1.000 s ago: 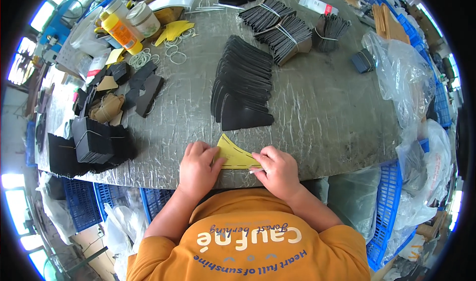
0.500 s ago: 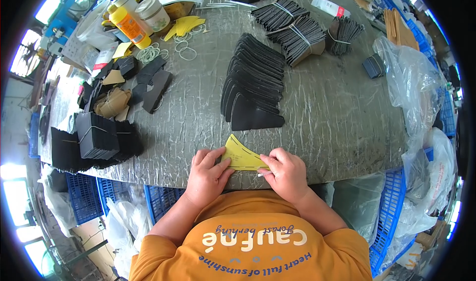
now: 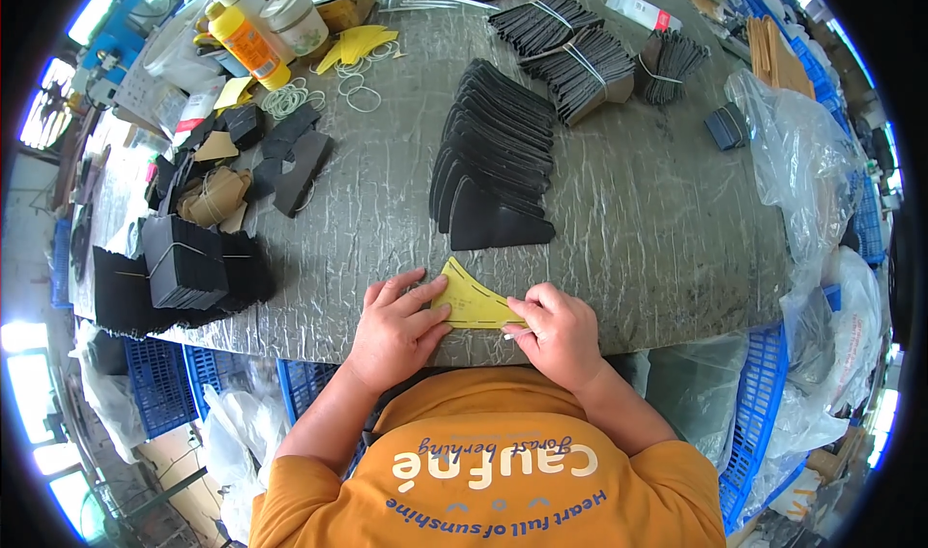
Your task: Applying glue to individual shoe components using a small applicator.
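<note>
Steadying a yellow curved-edged template (image 3: 476, 304) flat on the worktable (image 3: 667, 248) near fanned black pieces (image 3: 496, 152), pressed its left side with the spread left hand (image 3: 394, 328) and its right corner with the right hand (image 3: 561, 337), closed around a partly hidden white stick (image 3: 508, 335).

The left hand (image 3: 398, 322) rests spread on a yellow card's (image 3: 472, 302) left side; the right hand (image 3: 558, 333), pinching a small white stick (image 3: 509, 335), touches its right end. Black pieces (image 3: 495, 157) lie fanned beyond.
</note>
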Demonstrator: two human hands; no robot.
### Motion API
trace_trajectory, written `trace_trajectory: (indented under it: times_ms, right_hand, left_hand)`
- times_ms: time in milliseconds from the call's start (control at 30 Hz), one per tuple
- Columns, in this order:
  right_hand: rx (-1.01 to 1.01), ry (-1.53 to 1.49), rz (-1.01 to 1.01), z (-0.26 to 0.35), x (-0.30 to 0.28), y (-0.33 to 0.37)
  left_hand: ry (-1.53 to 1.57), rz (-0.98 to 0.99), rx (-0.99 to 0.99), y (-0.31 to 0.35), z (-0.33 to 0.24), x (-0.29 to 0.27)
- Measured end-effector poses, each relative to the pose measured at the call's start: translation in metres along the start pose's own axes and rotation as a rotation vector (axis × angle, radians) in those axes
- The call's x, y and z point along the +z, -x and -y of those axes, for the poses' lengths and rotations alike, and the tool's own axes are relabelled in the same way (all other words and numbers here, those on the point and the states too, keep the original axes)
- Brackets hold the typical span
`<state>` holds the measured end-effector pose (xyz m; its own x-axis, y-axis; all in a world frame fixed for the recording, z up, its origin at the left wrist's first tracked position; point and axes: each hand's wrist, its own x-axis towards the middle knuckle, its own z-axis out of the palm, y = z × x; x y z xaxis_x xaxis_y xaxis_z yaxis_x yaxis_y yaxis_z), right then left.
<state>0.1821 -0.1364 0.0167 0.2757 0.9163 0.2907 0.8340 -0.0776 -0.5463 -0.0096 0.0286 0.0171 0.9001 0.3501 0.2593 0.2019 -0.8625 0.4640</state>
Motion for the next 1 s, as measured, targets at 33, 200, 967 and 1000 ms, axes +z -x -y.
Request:
trace_trajectory:
  times_ms: [33, 200, 967, 1000]
  right_hand:
    - [-0.003, 0.002, 0.003, -0.001, 0.0, 0.0]
    - [0.071, -0.171, 0.025, -0.009, -0.01, -0.003]
    - [-0.049, -0.619, 0.092, 0.022, 0.026, -0.03]
    - [-0.027, -0.58, 0.1, 0.02, 0.019, -0.028]
  left_hand:
    - [0.003, 0.0, 0.0, 0.0, 0.0, 0.0]
    - [-0.019, -0.005, -0.01, -0.003, -0.002, -0.001]
    - [-0.043, 0.044, -0.037, -0.003, -0.001, -0.006]
    - [-0.041, 0.042, -0.034, -0.004, -0.001, -0.006]
